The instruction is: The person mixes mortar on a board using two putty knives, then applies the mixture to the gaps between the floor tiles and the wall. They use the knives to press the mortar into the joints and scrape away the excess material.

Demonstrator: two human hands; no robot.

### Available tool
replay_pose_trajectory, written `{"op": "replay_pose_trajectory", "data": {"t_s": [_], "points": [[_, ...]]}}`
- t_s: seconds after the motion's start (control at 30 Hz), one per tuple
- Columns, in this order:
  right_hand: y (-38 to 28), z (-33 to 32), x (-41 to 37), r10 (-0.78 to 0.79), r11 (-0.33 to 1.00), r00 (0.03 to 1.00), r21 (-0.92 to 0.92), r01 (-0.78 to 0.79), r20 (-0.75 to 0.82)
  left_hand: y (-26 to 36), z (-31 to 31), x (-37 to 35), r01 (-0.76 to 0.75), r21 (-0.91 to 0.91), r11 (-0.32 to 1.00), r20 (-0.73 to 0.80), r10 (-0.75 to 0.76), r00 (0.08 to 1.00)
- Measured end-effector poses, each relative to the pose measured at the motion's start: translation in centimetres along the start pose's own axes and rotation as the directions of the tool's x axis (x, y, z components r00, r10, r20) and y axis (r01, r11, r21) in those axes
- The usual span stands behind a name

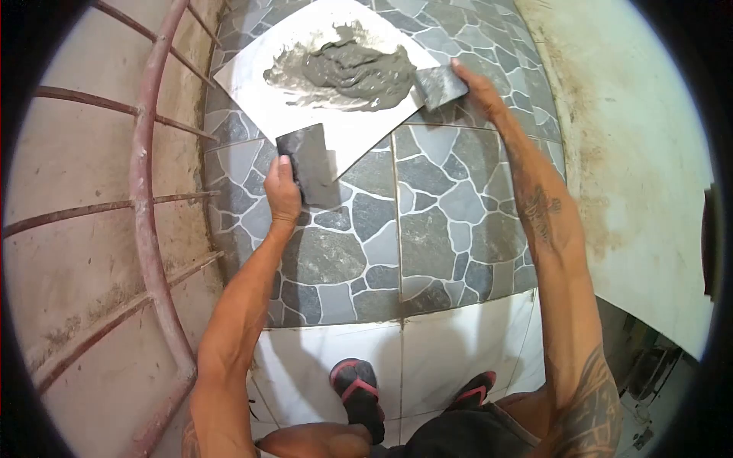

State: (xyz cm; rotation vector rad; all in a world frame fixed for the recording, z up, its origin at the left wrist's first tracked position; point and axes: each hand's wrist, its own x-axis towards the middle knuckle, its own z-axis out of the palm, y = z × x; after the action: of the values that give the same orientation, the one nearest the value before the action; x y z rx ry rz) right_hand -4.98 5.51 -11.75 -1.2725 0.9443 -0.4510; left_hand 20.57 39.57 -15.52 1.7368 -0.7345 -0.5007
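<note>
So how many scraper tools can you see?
2. The near scraper is in the left hand, at the white tile's near edge. The far scraper is in the right hand, beside the grey mortar pile. None looks hidden.

Bright even daylight, soft short shadows, strong fisheye curvature, black vignette at corners, sharp focus throughout

One head-worn camera looks forward and steeply down at the stone-patterned floor (pixel 443 229), close to the work: the left hand (pixel 284 192) and right hand (pixel 475 85) sit in the upper frame, the sandals (pixel 357 389) at the bottom edge. Fisheye corners go dark.
</note>
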Motion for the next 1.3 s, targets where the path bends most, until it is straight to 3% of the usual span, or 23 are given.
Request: {"op": "replay_pose_trajectory", "data": {"t_s": [0.13, 0.23, 0.27, 0.37, 0.5, 0.7, 0.9, 0.93, 1.07, 1.17, 1.3], "points": [[0.0, -0.3, -3.1, 0.024, 0.997, 0.998, -0.072, -0.021, 0.049, -1.3, -0.5, 0.5, 0.006, -0.122, 0.993, -0.028, -0.009, 1.0], [-0.6, 0.6, -7.0, -0.018, 0.997, 0.999, 0.076, 0.014, 0.045, -1.7, -0.9, 0.4, 0.168, -0.02, 0.986, -0.053, -0.168, 0.984], [-1.2, 1.5, -8.9, -0.039, 0.974, 0.999, 0.225, 0.035, 0.011, -1.6, -1.1, 0.1, 0.215, -0.122, 0.969, 0.003, -0.216, 0.976], [-2.1, 2.7, -13.0, -0.047, 0.893, 0.987, 0.45, -0.028, 0.155, 2.5, 0.6, -1.6, 0.297, -0.34, 0.892, 0.167, -0.254, 0.953], [-4.1, 4.4, -17.4, -0.018, 0.918, 0.963, 0.387, -0.091, 0.27, 9.9, 3.0, -3.5, 0.568, -0.486, 0.664, 0.437, -0.378, 0.816], [-5.5, 4.7, -18.8, -0.063, 0.969, 0.942, 0.247, -0.022, 0.329, 12.5, 4.6, -4.3, 0.663, -0.42, 0.62, 0.64, -0.316, 0.701], [-4.5, 5.0, -20.2, -0.035, 0.973, 0.952, 0.226, -0.037, 0.305, 15.0, 4.3, -6.5, 0.669, -0.392, 0.632, 0.665, -0.308, 0.68], [-3.9, 5.1, -20.3, -0.015, 0.978, 0.96, 0.204, -0.044, 0.28, 16.4, 4.8, -7.3, 0.695, -0.449, 0.562, 0.599, -0.387, 0.701], [-1.8, 5.1, -21.2, 0.036, 0.961, 0.965, 0.256, -0.105, 0.261, 16.0, 3.2, -7.3, 0.616, -0.467, 0.634, 0.524, -0.362, 0.771], [-1.7, 3.4, -22.3, 0.068, 0.989, 0.97, -0.145, -0.035, 0.232, 14.5, 1.3, -6.2, 0.556, -0.471, 0.685, 0.45, -0.355, 0.819], [0.7, 2.2, -23.4, 0.075, 0.983, 0.979, 0.152, -0.105, 0.192, 11.9, -1.0, -3.0, 0.483, -0.403, 0.778, 0.321, -0.374, 0.87]]}}
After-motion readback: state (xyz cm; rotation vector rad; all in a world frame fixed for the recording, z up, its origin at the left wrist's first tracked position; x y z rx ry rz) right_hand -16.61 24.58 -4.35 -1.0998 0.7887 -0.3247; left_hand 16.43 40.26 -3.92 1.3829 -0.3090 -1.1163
